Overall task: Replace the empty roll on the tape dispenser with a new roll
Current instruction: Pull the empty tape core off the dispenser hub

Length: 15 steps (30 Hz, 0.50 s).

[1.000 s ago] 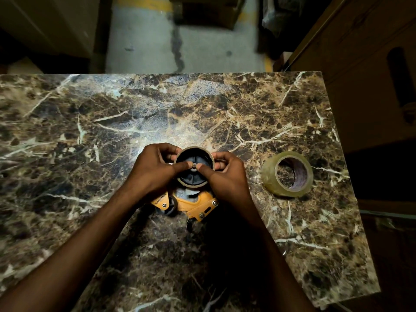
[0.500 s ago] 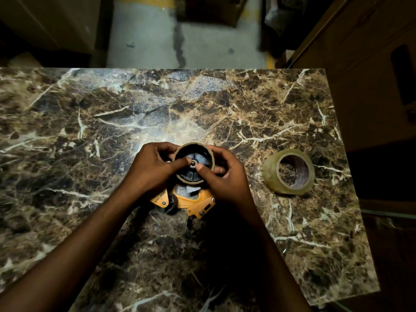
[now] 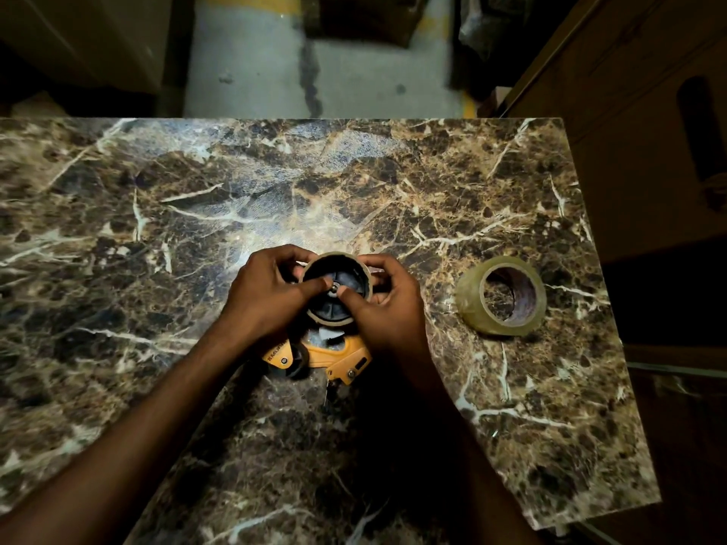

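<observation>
Both hands wrapped round the empty roll (image 3: 337, 295), a thin cardboard ring sitting on the black wheel (image 3: 334, 304) of the tape dispenser (image 3: 320, 350). Left hand (image 3: 267, 295) gripping the ring from its own side, fingers curled over the far rim, thumb reaching in across the wheel almost to the small metal hub at the middle. Right hand (image 3: 387, 308) gripping from the opposite side, fingers curled behind the far rim, thumb pressed in toward the same hub, the two thumb tips nearly touching. Ring seated on the wheel as far as can be seen; whether lifted at all, cannot tell.

Orange body of the dispenser poking out below and between the two wrists, lying on the marble table (image 3: 157, 230), with two screw heads and a dark roller showing on the side nearer the left forearm.

New roll (image 3: 501, 300) of clear tape out past the right hand, well apart from it, lying tilted on the table with its open core facing up and toward the camera, untouched.

Beyond the fingertips, past the far table edge, grey floor (image 3: 314, 72) with a dark crack. Wooden furniture (image 3: 629, 112) off beyond the right hand.
</observation>
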Each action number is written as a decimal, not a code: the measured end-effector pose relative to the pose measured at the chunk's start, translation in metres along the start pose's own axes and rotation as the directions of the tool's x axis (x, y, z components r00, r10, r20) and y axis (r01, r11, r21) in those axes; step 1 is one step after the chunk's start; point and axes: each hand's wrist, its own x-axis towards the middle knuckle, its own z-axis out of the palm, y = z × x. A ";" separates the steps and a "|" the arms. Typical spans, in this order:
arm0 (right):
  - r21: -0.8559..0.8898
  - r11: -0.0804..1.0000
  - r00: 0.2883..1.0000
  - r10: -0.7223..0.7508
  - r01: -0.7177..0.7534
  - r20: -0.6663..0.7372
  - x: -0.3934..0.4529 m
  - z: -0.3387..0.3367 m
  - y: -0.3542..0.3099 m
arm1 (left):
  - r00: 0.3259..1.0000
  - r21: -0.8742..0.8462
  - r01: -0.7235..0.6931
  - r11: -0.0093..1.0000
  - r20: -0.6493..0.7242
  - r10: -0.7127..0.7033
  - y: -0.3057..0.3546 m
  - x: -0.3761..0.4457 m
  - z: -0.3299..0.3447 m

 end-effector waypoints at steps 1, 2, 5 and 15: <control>0.005 1.000 1.000 0.002 -0.002 -0.003 0.000 0.000 -0.001 | 1.000 0.001 -0.006 1.000 -0.004 0.006 0.000 0.000 0.001; 0.005 1.000 1.000 0.002 -0.002 -0.004 -0.001 -0.001 -0.002 | 1.000 -0.003 -0.010 1.000 -0.009 0.010 -0.001 0.000 0.001; 0.005 1.000 1.000 -0.019 0.019 -0.009 -0.006 0.001 -0.006 | 1.000 -0.020 -0.012 1.000 -0.010 0.012 -0.001 -0.002 0.002; 0.002 0.997 0.996 -0.083 0.083 0.012 -0.010 0.006 0.001 | 0.999 -0.035 -0.044 0.998 -0.023 0.043 -0.008 -0.004 0.004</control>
